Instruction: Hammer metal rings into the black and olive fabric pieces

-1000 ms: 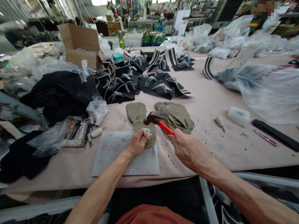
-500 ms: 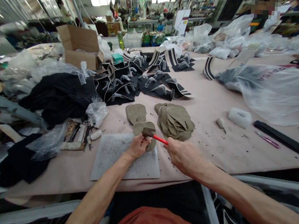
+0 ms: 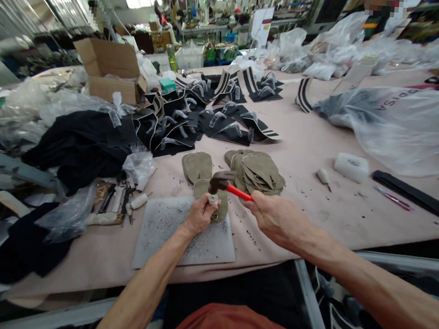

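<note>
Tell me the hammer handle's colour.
The hammer handle is red, seen best in the head view.

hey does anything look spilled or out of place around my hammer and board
Yes: small dark bits lie scattered on the pink cloth right of the board, looking like loose scraps.

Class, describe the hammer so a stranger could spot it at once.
Start at the pink-covered table and find the speckled board at its near edge. Above its far right corner, held in the right grip, is the hammer. Its bright red handle sets it apart from the pale-handled tools lying left.
</note>
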A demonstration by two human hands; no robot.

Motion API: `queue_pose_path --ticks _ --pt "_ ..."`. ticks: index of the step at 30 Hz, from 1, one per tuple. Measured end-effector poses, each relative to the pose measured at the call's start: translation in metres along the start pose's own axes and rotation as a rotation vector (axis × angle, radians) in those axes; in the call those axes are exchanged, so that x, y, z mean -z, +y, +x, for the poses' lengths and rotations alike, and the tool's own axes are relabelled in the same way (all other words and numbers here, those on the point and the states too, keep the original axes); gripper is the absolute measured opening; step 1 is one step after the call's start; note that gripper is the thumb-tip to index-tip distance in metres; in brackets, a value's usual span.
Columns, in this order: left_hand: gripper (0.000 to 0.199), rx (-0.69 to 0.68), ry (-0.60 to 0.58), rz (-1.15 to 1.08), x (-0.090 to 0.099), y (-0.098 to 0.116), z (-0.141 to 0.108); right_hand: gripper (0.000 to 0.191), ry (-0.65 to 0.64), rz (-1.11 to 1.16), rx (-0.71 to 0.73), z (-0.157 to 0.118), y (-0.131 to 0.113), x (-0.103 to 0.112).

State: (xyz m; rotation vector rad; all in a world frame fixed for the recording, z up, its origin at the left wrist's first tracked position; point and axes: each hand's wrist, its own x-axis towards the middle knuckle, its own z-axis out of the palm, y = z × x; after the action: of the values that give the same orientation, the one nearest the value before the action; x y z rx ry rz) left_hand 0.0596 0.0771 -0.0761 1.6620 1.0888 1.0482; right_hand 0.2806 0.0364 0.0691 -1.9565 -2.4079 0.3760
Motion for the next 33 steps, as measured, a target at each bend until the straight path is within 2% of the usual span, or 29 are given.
queue_pose_path --ticks 3,4,8,10,12,14,16,18,19,21,23,26,29,31,33 --pt "0.018 0.008 -0.004 0.011 0.000 0.000 0.000 0.034 0.131 0.055 -0.052 -0.001 -0.002 0.002" --pt "0.018 0.010 -0.007 0.017 0.000 0.000 0.000 0.033 0.115 0.056 -0.048 -0.001 -0.003 0.001" --pt "0.021 0.002 -0.007 0.056 0.001 0.001 0.000 0.028 -0.085 0.052 -0.011 -0.004 0.001 -0.010" --pt "0.023 0.011 0.000 0.064 0.001 0.001 -0.001 0.030 -0.087 0.157 -0.065 -0.006 0.012 -0.022" --pt "0.023 0.033 0.000 0.035 0.001 0.001 -0.003 0.034 -0.098 0.357 -0.150 -0.011 0.029 -0.042" --pt "0.024 0.053 -0.004 -0.021 0.001 0.001 -0.005 0.039 -0.189 0.584 -0.262 -0.019 0.051 -0.071" --pt "0.032 0.070 -0.009 -0.081 0.001 0.000 -0.008 0.042 -0.279 0.686 -0.410 -0.028 0.075 -0.103" --pt "0.043 0.079 -0.012 -0.113 0.001 0.001 -0.009 0.042 -0.247 0.607 -0.364 -0.035 0.096 -0.132" --pt "0.046 0.081 -0.014 -0.115 0.001 0.002 -0.010 0.041 -0.199 0.499 -0.342 -0.037 0.103 -0.142" --pt "0.046 0.080 -0.011 -0.097 0.001 0.005 -0.010 0.036 -0.020 0.252 -0.269 -0.035 0.106 -0.151" --pt "0.042 0.081 0.001 -0.082 0.001 0.008 -0.009 0.028 0.207 0.067 -0.167 -0.026 0.093 -0.149" --pt "0.031 0.092 0.020 -0.057 0.001 0.013 -0.008 0.025 0.437 0.062 0.043 -0.001 0.048 -0.140" --pt "0.018 0.084 0.042 -0.016 0.002 0.016 -0.006 0.033 0.459 0.200 0.194 0.025 -0.006 -0.146" --pt "0.014 0.076 0.069 0.013 0.002 0.016 -0.006 0.037 0.469 0.231 0.207 0.034 -0.035 -0.158" --pt "0.010 0.088 0.126 0.044 -0.002 0.014 -0.008 0.038 0.493 0.208 0.181 0.037 -0.050 -0.172"
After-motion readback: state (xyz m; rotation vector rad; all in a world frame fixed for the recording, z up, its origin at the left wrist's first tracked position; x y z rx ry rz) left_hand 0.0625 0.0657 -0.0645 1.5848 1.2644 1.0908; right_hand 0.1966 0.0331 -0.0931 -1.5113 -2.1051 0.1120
